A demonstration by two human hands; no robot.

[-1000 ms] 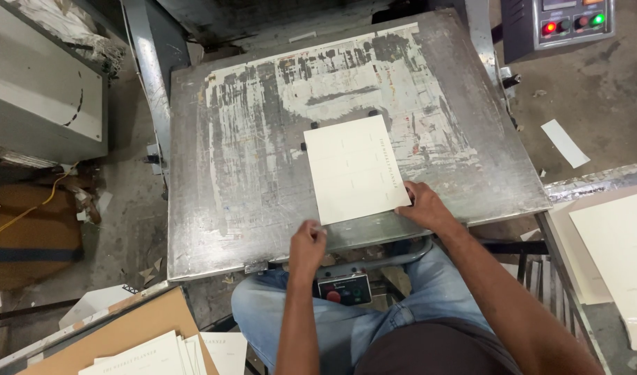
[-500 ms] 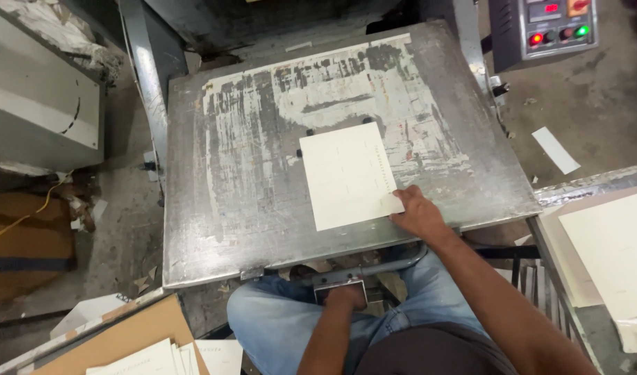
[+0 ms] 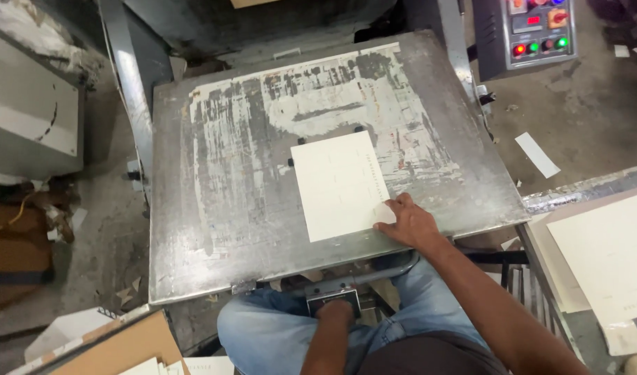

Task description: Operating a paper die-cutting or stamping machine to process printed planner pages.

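A cream sheet of card (image 3: 339, 184) lies flat on a worn grey metal platen (image 3: 221, 194). My right hand (image 3: 410, 223) rests on the sheet's near right corner, fingers pressing it down. My left hand (image 3: 334, 310) is below the platen's front edge, over a small control box between my knees; its fingers are hidden, so its grip is unclear. Small black stops sit along the sheet's far and left edges.
A control panel (image 3: 533, 31) with red and green lights stands at the far right. A stack of cream sheets (image 3: 610, 250) lies on a side table to the right. Brown cardboard (image 3: 131, 344) with more sheets sits at lower left. Paper scraps litter the floor.
My left hand left the sheet's near left corner and dropped under the platen to the control box. My right hand stayed on the near right corner.
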